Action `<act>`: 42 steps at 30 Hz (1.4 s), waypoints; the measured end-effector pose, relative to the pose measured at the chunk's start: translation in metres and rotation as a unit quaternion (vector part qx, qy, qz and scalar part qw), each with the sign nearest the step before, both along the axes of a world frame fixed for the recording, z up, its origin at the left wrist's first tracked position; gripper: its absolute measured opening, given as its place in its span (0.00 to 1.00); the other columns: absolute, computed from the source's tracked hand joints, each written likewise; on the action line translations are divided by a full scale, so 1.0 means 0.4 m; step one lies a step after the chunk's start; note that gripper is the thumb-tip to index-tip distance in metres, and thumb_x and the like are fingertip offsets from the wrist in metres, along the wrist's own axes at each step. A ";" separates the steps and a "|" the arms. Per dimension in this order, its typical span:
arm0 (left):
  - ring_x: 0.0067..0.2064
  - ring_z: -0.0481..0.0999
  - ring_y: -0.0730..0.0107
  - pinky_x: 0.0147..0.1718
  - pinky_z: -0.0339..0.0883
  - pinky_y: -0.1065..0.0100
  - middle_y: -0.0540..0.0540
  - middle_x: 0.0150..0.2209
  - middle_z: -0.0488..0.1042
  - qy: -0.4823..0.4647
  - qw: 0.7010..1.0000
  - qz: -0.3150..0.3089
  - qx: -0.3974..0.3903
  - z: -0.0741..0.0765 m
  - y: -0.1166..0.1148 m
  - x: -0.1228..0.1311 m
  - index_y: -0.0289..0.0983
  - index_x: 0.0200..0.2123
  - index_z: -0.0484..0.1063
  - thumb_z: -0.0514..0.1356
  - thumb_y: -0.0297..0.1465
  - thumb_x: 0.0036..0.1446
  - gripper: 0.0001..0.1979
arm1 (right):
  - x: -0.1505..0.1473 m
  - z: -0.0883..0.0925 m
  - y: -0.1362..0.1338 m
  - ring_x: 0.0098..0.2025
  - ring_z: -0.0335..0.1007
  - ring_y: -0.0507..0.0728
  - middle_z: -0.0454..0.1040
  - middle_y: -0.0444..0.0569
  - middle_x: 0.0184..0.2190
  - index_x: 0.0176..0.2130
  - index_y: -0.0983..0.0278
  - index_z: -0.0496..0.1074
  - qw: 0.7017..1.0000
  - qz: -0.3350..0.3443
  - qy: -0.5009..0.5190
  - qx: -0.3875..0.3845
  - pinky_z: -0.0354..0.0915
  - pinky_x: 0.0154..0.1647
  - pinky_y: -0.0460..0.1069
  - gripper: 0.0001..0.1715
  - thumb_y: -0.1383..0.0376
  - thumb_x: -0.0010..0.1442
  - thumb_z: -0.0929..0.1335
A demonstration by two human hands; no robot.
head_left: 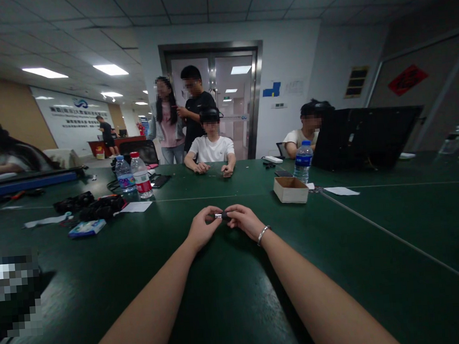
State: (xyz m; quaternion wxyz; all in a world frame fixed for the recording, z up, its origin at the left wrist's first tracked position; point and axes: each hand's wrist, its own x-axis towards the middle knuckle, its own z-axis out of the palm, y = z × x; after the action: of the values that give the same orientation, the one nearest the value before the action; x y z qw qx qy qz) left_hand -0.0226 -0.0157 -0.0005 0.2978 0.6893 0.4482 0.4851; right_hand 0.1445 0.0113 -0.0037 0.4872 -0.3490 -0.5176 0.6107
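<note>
Two forearms: both stretch forward over the green table (230,297) and meet at its middle; a bracelet (262,234) circles the right wrist
Left hand (202,229): fingers curled; fingertips pinch the silvery end of a small dark object (221,215)
Right hand (245,220): fingers curled round the dark end of the same piece; thumb on top
Object place: between the two hands, low over the table; too small to tell what it is
Mid table, right: open cardboard box (291,189); water bottle (302,161) just behind it; black laptop lid (364,136) beside that
Mid table, left: blue packet (86,228); black gear (94,206); two bottles (140,174) farther back
Far side: seated person in a white shirt (212,148), both hands on the table; two people standing behind, before a glass door (234,103)
</note>
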 end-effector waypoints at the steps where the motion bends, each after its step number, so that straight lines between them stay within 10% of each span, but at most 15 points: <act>1: 0.37 0.71 0.68 0.40 0.65 0.66 0.46 0.40 0.73 0.003 1.000 0.000 0.001 0.000 -0.001 0.000 0.38 0.38 0.71 0.59 0.33 0.48 0.12 | 0.000 0.001 0.000 0.19 0.67 0.48 0.70 0.45 0.18 0.32 0.68 0.70 1.000 -0.001 0.000 -0.002 0.65 0.20 0.40 0.06 0.72 0.50 0.70; 18: 0.33 0.72 0.69 0.34 0.65 0.69 0.47 0.35 0.74 0.007 0.999 0.053 0.006 -0.021 0.020 -0.006 0.37 0.37 0.72 0.56 0.41 0.52 0.15 | -0.007 -0.011 0.003 0.23 0.70 0.50 0.70 0.43 0.25 0.41 0.65 0.68 0.994 0.030 -0.086 0.064 0.65 0.21 0.42 0.20 0.70 0.47 0.72; 28: 0.36 0.71 0.69 0.34 0.65 0.69 0.47 0.37 0.72 0.100 0.992 0.067 0.043 -0.005 -0.010 0.005 0.40 0.38 0.69 0.59 0.36 0.51 0.10 | -0.051 0.010 -0.036 0.29 0.65 0.53 0.69 0.46 0.28 0.31 0.66 0.73 0.884 -0.098 -0.376 0.260 0.62 0.29 0.47 0.08 0.71 0.45 0.71; 35: 0.32 0.72 0.69 0.33 0.65 0.69 0.49 0.31 0.73 0.045 0.997 0.066 -0.019 -0.016 0.002 0.004 0.38 0.32 0.69 0.63 0.40 0.44 0.14 | -0.074 -0.002 -0.040 0.20 0.67 0.49 0.72 0.45 0.27 0.40 0.66 0.67 0.973 -0.012 -0.216 0.080 0.61 0.18 0.42 0.18 0.78 0.47 0.66; 42: 0.37 0.73 0.65 0.34 0.64 0.68 0.44 0.35 0.73 0.008 0.992 0.024 -0.122 0.012 0.002 -0.005 0.37 0.38 0.67 0.57 0.51 0.47 0.24 | -0.068 -0.002 -0.037 0.15 0.66 0.48 0.69 0.39 0.19 0.34 0.64 0.60 0.981 -0.016 -0.187 0.046 0.57 0.12 0.39 0.18 0.71 0.46 0.72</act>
State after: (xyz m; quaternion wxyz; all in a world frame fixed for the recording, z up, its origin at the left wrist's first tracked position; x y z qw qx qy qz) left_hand -0.0246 -0.0148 0.0041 0.3642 0.6411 0.5225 0.4282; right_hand 0.1174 -0.0037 -0.0045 0.4074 -0.4422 -0.6215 0.5022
